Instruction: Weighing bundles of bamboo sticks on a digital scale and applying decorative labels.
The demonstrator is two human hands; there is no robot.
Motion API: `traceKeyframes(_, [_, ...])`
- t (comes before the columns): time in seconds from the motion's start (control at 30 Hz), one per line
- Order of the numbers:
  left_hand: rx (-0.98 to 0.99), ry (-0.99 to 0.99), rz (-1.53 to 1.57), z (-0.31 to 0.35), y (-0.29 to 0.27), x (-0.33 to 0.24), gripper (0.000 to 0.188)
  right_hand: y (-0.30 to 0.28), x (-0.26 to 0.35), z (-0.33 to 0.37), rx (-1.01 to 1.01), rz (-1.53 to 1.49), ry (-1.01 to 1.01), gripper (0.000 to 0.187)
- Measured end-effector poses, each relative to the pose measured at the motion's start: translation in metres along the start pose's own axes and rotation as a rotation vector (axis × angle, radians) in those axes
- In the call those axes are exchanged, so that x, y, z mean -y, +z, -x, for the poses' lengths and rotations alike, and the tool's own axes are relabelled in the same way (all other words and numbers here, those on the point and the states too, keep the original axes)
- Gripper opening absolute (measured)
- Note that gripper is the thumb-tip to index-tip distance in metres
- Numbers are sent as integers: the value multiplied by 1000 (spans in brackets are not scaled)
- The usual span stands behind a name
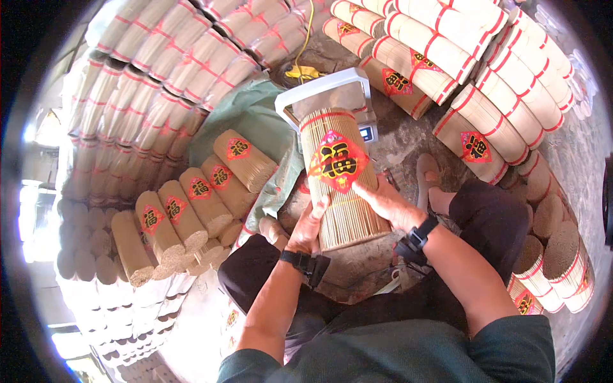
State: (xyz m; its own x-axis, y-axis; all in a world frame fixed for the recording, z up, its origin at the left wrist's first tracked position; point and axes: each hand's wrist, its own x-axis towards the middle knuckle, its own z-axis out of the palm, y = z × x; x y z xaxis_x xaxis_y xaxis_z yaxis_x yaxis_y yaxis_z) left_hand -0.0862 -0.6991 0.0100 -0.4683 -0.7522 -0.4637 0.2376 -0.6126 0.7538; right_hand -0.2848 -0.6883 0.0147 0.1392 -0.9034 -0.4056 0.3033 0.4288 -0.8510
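Note:
Between my two hands is a thick, tan bundle of incense sticks point(348, 220), its lower end tilted toward me. A red diamond label point(337, 163) with a dark character covers its upper front, and a red band circles the top. My left hand point(309, 225) closes on its lower left side. On the right side, my right hand point(389, 201) grips it, thumb across the sticks. Just beyond the bundle stands a white scale point(322, 89) with a raised frame and a small display. The bundle overlaps it; I cannot tell whether they touch.
Several labelled bundles point(201, 198) lie in a row at the left, by a green sheet point(246, 105). Wrapped bundles point(159, 70) are stacked behind them. Red-banded bundles point(440, 45) fill the far right, with more bundles point(555, 255) near my right knee. A yellow cord point(308, 32) runs behind the scale.

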Motion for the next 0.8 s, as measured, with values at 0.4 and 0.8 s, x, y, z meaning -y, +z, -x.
traceKeyframes(0.4, [185,305,-154,92,52,-55,101,-1,65,47,339,-513,-110,75])
traceKeyframes(0.8, [318,493,-306,66,84,-9,92,61,120,64,409,-830,-507,85])
